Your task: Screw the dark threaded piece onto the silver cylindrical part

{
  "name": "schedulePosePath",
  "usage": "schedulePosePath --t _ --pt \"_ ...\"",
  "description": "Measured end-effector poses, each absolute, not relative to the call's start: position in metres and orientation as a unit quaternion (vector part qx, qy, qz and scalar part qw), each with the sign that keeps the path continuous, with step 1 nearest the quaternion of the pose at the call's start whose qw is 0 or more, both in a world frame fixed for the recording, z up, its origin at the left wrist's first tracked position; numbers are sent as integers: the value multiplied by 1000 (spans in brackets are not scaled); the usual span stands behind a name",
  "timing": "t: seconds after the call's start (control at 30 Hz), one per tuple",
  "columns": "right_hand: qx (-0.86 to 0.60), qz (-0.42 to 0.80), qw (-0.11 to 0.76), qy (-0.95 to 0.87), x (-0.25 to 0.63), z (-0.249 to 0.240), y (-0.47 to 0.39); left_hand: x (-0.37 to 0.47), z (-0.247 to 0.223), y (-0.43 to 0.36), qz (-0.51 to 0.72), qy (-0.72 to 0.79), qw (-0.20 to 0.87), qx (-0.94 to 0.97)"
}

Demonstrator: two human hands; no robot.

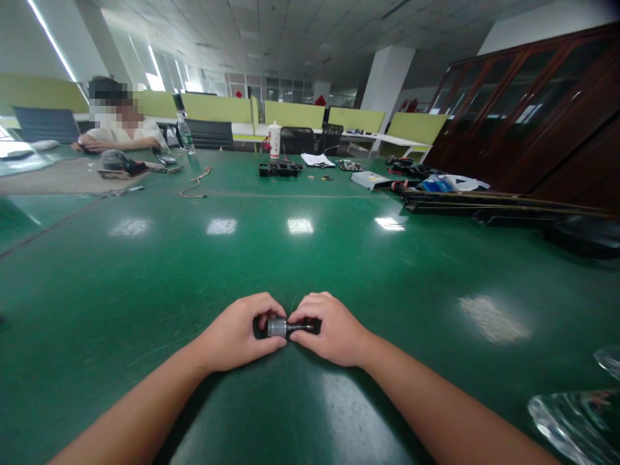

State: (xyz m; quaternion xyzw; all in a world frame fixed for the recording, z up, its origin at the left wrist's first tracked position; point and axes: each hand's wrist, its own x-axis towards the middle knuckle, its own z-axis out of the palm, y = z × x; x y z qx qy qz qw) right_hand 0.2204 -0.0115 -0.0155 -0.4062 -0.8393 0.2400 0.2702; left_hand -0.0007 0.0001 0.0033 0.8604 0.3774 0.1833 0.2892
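Note:
Just above the green table (pixel 271 258), near its front, both hands meet at a small metal part (pixel 277 327). It has a silver cylinder at its left and a thin dark rod with a spring-like or threaded section running right. My left hand (pixel 245 332) curls round the cylinder, thumb below and fingers above. The fingers of my right hand (pixel 332 329) close on the rod from the right. The fingertips of the two hands nearly touch. The outer ends of the part are partly hidden in the palms.
A person (pixel 123 132) sits at the far left near a bottle (pixel 185 134). Further back stand a white cup (pixel 274 141) and a black part (pixel 279 169). A silver box (pixel 371 180) and long black bars (pixel 484 203) lie at right. Clear plastic (pixel 571 420) is at lower right.

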Motion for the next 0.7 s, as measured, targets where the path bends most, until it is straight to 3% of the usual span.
schedulePosePath --t 0.7 --pt "-391 201 284 -852 224 -17 -15 0 4 -1 170 389 290 858"
